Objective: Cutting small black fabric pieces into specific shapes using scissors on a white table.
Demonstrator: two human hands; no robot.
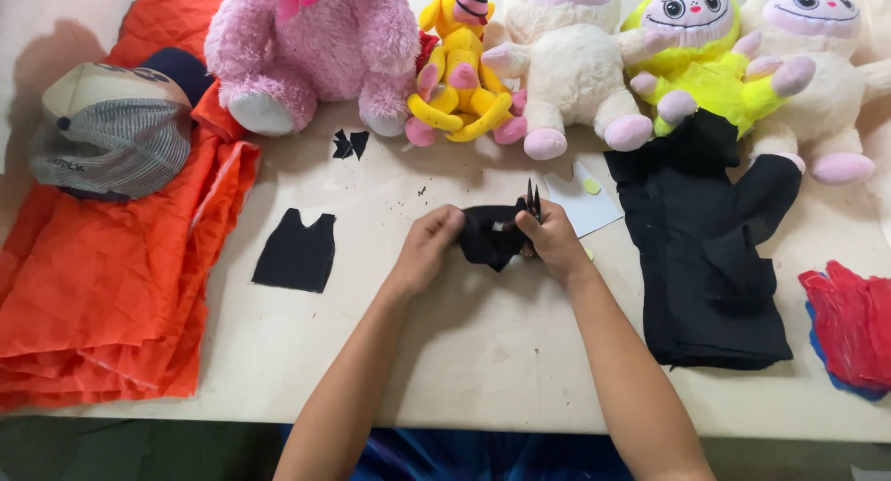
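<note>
1. Forearms come up from the near table edge (483, 416) and meet at mid-table. My left hand (429, 244) pinches the left side of a small black scrap (487, 240), fingers curled over its top edge.
2. My right hand (555, 240) is closed on the scrap's right side and also grips small scissors (533, 203), their dark tips pointing up past the knuckles. I cannot tell whether the blades are parted.
3. Handling, as I judge it: the scrap is thin cloth, light and limp. It droops to a point between the hands and will fold wherever it is unsupported. It looks matte, so not slippery, and not fragile, though it may fray at a cut edge. Best held by its two upper edges and kept taut, as it is held now.
4. Left of the hands, well apart, lies a cut black piece (295, 251) shaped like a little vest, flat on the table.
5. Right of the hands lies a folded black cloth (710, 258), large and soft. Beside it, near the right edge, sits crumpled red plastic (854, 323) over something blue.
6. Just beyond the right hand lies a pale paper piece (580, 203) with a small yellow-green dot on it.
7. At far left an orange quilted cloth (102, 286) is heaped, with a grey-striped cap (111, 128) on top. The cap's front panel carries a mark too small to make out.
8. Farthest back stands a row of plush toys: pink (316, 45), yellow (459, 82), cream (566, 64), neon yellow-green (705, 64), cream again (826, 64). I see no packages or signs.
</note>
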